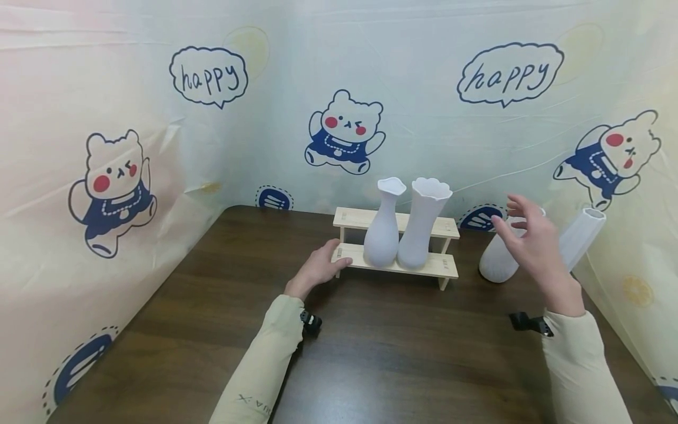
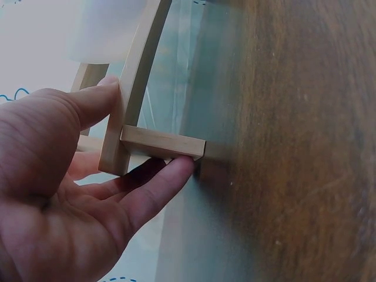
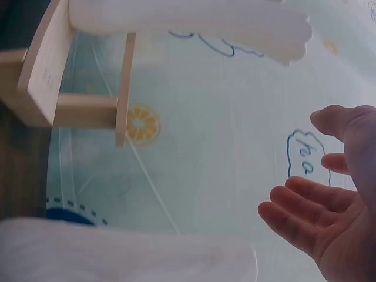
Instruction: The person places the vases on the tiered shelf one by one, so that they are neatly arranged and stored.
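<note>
My left hand (image 1: pixel 319 264) grips the left end of a two-tier wooden stand (image 1: pixel 449 266). In the left wrist view its thumb lies on the lower shelf's edge, with fingers around the end leg (image 2: pixel 164 141). Two white vases stand side by side on the lower shelf: a narrow-necked one (image 1: pixel 381 242) and a wider one (image 1: pixel 417 238) with a scalloped rim. My right hand (image 1: pixel 536 247) is raised, fingers spread and holding nothing, in front of a round-bodied white vase (image 1: pixel 498 264) which it partly hides. Another white vase (image 1: pixel 582 237), slim and straight, is behind that wrist.
The stand and the vases are on a dark brown wooden table (image 1: pixel 371 353). A printed cloth (image 1: pixel 286 118) with bears and speech bubbles hangs behind and along both sides. The two right-hand vases are near the table's right edge.
</note>
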`<state>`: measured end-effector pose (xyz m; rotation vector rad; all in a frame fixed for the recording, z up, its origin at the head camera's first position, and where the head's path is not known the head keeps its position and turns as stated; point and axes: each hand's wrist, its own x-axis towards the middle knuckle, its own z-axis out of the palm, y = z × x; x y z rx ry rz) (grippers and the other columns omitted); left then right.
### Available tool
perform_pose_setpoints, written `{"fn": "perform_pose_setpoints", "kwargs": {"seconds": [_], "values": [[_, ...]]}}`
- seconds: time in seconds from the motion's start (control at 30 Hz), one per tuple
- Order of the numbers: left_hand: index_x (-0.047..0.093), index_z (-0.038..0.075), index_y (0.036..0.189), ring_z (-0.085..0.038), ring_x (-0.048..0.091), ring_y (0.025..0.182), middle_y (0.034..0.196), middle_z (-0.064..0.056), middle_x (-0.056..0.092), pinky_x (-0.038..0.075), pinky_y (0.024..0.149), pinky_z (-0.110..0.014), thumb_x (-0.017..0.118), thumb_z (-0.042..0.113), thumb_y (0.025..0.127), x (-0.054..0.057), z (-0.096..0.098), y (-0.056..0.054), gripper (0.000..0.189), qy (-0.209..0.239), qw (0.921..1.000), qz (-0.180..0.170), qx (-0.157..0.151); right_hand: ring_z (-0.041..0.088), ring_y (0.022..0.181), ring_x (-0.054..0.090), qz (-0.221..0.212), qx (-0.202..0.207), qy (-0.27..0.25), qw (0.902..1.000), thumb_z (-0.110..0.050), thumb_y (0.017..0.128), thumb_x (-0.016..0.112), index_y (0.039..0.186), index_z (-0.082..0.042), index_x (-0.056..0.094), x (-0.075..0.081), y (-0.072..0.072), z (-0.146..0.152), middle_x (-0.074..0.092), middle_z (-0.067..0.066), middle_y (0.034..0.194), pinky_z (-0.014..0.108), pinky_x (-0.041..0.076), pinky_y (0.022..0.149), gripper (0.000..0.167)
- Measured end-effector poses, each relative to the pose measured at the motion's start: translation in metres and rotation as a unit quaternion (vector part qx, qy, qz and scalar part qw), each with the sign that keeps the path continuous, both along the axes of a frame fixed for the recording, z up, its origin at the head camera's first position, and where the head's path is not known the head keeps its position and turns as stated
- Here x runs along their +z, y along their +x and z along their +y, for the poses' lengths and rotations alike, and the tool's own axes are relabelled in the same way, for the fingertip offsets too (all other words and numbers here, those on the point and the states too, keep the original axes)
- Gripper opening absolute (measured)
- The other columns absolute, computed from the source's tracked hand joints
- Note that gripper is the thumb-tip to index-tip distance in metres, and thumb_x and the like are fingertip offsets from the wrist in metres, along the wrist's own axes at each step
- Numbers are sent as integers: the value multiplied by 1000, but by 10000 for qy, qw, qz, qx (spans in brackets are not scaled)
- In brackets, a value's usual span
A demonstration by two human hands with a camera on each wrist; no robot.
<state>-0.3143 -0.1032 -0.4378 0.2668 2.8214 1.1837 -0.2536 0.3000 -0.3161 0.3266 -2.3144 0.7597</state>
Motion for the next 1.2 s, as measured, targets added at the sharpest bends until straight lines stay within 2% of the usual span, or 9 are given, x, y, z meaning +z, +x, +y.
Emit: {"fn": "perform_pose_setpoints", "kwargs": {"seconds": [0.17, 0.43, 0.7, 0.87, 1.03, 1.13, 1.2], "values": [[35, 13, 150, -26, 55, 111, 138, -12, 55, 45, 101, -48, 63, 44, 94, 1, 0, 0, 70, 16, 10000, 16, -56, 41, 105, 60, 90, -118, -100, 9998, -15, 92, 68, 141, -5, 48, -2, 4, 16, 59, 28, 127, -6, 30, 78, 54], [34, 13, 151, -28, 54, 118, 143, -13, 52, 43, 105, -50, 62, 44, 95, 3, -1, 1, 70, 46, 10000, -33, -37, 42, 109, 57, -139, -477, -227, 9985, -24, 95, 65, 145, -10, 44, -4, 10, 39, 57, 28, 131, -7, 30, 75, 56], [35, 14, 149, -26, 56, 108, 136, -11, 57, 47, 99, -47, 63, 45, 94, 1, 0, 1, 69, 88, 9999, -34, -43, 39, 103, 58, 21, -793, -114, 9968, -22, 94, 66, 142, -7, 48, -7, 7, 56, 60, 28, 126, -8, 29, 73, 53], [34, 15, 150, -27, 56, 112, 139, -12, 55, 46, 101, -49, 63, 46, 94, 0, -1, 0, 71, 97, 9999, -66, -22, 44, 104, 59, -343, -887, -71, 9954, -29, 95, 63, 144, -6, 44, -7, 4, 60, 57, 30, 129, -8, 27, 69, 57], [33, 15, 151, -27, 55, 114, 142, -12, 53, 45, 102, -49, 63, 46, 94, 0, -1, 0, 72, 88, 9999, -100, -16, 47, 110, 56, -565, -778, -163, 9952, -31, 95, 63, 145, -2, 40, -12, -4, 65, 52, 32, 133, -8, 27, 67, 62], [33, 14, 151, -27, 55, 116, 142, -12, 52, 44, 104, -49, 63, 46, 94, 1, -1, 1, 72, 56, 9999, -107, -7, 48, 113, 54, -776, -795, -161, 9937, -34, 96, 62, 147, -2, 37, -15, -9, 69, 48, 32, 136, -6, 29, 65, 65], [32, 14, 152, -27, 54, 117, 143, -12, 51, 43, 105, -49, 63, 46, 94, 2, 0, 1, 73, 41, 9999, -108, -4, 50, 115, 53, -960, -811, -147, 9920, -37, 96, 60, 149, -3, 33, -17, -12, 71, 45, 33, 140, 7, 47, 71, 68]]}}
